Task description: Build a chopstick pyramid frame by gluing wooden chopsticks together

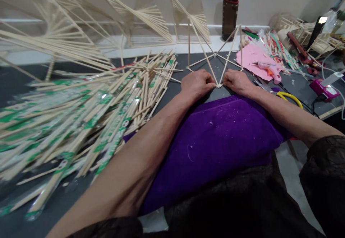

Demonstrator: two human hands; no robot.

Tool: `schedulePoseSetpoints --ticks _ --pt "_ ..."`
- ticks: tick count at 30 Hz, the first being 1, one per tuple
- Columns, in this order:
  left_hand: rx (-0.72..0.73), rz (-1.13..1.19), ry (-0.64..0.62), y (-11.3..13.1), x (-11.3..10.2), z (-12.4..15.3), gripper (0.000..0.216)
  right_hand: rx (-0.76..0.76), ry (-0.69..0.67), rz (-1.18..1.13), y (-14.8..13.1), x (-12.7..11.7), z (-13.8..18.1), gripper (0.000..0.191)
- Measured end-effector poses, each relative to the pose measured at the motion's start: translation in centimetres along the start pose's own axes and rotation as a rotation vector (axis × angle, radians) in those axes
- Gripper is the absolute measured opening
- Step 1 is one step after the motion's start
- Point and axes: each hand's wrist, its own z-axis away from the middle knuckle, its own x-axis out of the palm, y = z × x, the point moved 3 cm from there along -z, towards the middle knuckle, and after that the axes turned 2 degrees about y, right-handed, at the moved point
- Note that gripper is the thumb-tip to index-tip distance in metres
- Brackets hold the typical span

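Observation:
A frame of thin wooden sticks (212,56) stands on the dark table, its sticks meeting at a joint near the front. My left hand (196,83) and my right hand (237,82) close on that joint from either side, fingers pinched together on the stick ends. Both forearms rest over a purple cushion (215,141) lying in front of me.
A big pile of wrapped chopsticks (88,116) covers the left of the table. Finished stick structures (140,19) stand at the back. A dark bottle with a red cap (230,12), pink paper (252,60), a pink glue gun (271,71) and yellow-handled scissors (288,96) lie right.

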Motion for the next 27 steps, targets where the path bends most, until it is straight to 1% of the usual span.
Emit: schedulePoseSetpoints --ticks 5,9,15,21,27 --pt "-0.006 -0.030 -0.015 0.4 -0.3 0.0 0.015 0.001 0.003 0.003 0.1 0.1 0.0 0.014" --pt "-0.003 -0.049 -0.036 0.7 -0.6 0.2 0.019 0.007 -0.005 0.002 0.1 -0.1 0.0 0.014" --pt "-0.004 -0.048 -0.028 0.8 -0.6 0.3 0.019 0.001 -0.020 0.001 -0.1 -0.3 0.0 0.014" --pt "-0.034 -0.050 -0.055 1.1 -0.7 0.4 0.021 0.004 -0.025 0.014 0.0 -0.2 0.0 0.014" --pt "-0.041 -0.038 -0.021 1.0 -0.4 0.1 0.019 -0.006 -0.013 -0.008 0.1 -0.1 0.0 0.015"
